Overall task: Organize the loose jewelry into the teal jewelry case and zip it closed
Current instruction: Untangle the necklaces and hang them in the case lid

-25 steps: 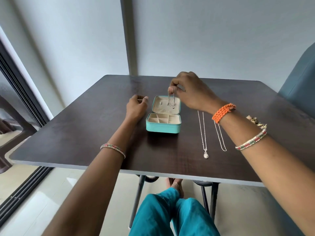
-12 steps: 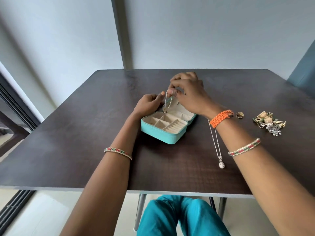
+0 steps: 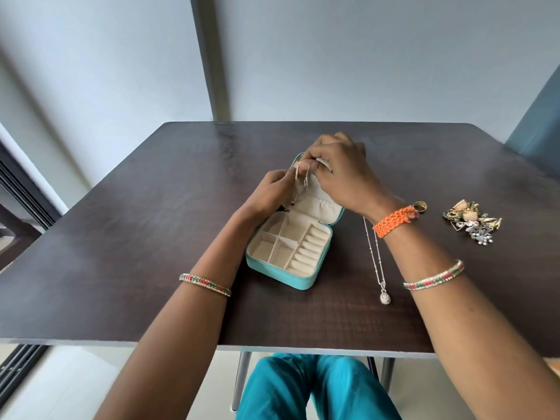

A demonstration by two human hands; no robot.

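On the dark table (image 3: pixel 121 237) the left hand (image 3: pixel 269 192) has come in from beside the teal jewelry case (image 3: pixel 288 256) to meet the right hand (image 3: pixel 339 171) at the top of the raised lid; a second ago it rested apart, curled on the wood. Both hands now pinch a thin chain (image 3: pixel 298 184) that hangs in loops against the lid's cream lining, fingers curled tight on it. The case itself has turned to sit at an angle to the table's front edge since a second ago. That suggests the chain is being hooked inside the lid, so the first necklace is nearly stowed and the zipping is far off. Counted from the left: one case, open, its base showing four small square compartments and one ring-roll strip, all without jewelry; one chain in the fingers; one pendant necklace (image 3: pixel 380 268) lying loose just right of the case; one ring (image 3: pixel 420 205) by the right wrist; one heap of earrings (image 3: pixel 469 222) further right, too tangled to number.
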